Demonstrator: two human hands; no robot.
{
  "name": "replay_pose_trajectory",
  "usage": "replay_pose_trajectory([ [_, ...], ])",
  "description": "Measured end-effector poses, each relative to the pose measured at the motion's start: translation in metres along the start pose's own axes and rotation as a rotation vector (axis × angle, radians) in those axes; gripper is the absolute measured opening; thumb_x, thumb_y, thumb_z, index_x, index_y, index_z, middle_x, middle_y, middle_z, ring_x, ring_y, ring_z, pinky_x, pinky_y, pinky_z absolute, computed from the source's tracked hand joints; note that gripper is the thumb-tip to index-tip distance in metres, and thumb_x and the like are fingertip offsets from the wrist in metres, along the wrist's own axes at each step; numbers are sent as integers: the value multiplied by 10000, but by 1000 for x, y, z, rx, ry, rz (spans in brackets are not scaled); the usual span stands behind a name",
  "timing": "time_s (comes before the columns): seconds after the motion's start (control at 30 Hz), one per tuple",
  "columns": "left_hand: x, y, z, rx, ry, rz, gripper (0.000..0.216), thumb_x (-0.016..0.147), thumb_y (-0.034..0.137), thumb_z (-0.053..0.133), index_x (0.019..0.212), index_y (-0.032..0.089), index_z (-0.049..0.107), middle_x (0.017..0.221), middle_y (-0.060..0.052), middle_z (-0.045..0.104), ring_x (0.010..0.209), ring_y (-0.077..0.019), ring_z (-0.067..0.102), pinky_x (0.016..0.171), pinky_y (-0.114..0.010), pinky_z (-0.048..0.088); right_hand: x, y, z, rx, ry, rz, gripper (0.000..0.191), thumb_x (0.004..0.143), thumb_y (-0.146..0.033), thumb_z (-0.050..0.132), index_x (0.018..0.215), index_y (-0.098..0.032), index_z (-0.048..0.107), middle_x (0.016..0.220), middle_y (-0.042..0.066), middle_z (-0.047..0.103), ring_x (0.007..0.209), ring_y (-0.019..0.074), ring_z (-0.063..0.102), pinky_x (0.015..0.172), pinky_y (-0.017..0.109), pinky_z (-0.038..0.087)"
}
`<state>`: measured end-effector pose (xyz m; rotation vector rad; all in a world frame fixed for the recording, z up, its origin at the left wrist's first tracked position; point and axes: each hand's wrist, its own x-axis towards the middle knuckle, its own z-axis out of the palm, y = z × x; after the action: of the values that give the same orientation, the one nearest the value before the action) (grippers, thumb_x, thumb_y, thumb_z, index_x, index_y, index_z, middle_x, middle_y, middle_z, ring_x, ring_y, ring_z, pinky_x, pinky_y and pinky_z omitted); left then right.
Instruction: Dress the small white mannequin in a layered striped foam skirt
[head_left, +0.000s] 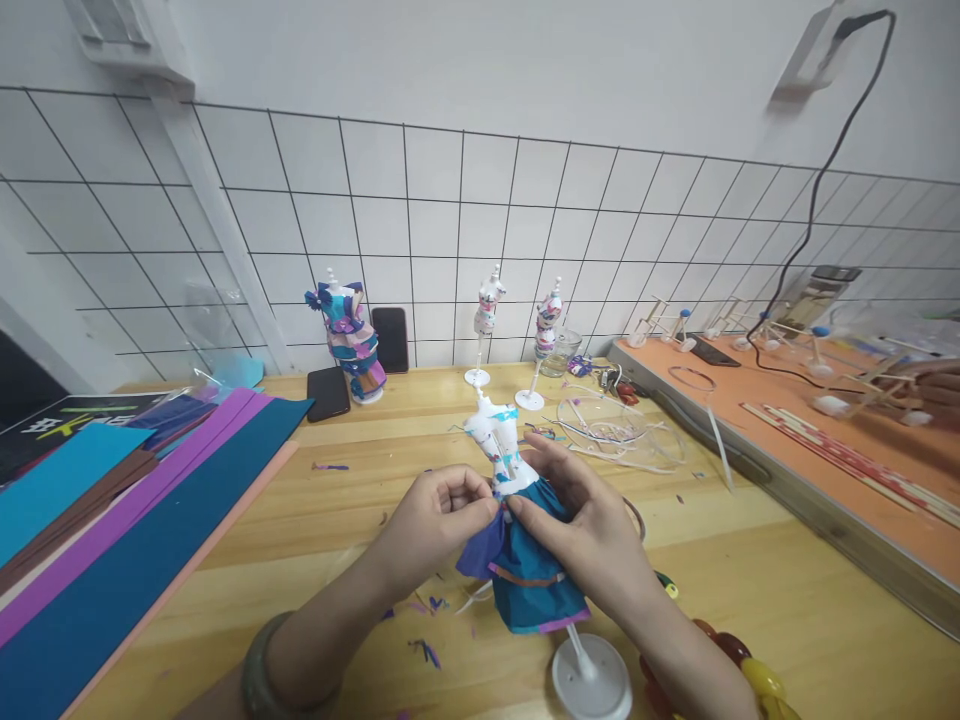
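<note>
A small white dress-form mannequin [504, 440] leans in front of me, wearing a teal paper skirt [529, 590] with a brown band and a purple hem. Its round white base [592, 680] shows below the skirt. My right hand [589, 505] is closed around the waist from the right, thumb pressing on the front. From the left, my left hand [450, 510] pinches at the waist with thumb and forefinger. A purple paper piece [482, 548] hangs just under that pinch; its upper edge is hidden by the fingertips.
Coloured paper sheets [187, 510] lie at left. Behind stand a dressed mannequin [351, 340], two smaller ones, phones [328, 394] and a glass bowl [562, 352]. Tangled clear strips [622, 430] lie right. Another person's hand [911, 385] is over the orange table [825, 440]. Paper scraps [427, 652] litter the wood.
</note>
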<state>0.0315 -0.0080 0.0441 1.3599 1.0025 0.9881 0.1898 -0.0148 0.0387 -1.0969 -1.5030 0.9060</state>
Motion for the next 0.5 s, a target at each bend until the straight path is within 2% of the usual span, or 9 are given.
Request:
replay_pose_trajectory([
  [0.5,0,-1,0,52,-42,38,120,741,262,571,700,152,548,629,31,492,611,-102,441,587,-221,362,0,1,0,-6,22,6,501,694,-233,650,1170,-203,495,1038,62,637,994,217,589,850,336,492],
])
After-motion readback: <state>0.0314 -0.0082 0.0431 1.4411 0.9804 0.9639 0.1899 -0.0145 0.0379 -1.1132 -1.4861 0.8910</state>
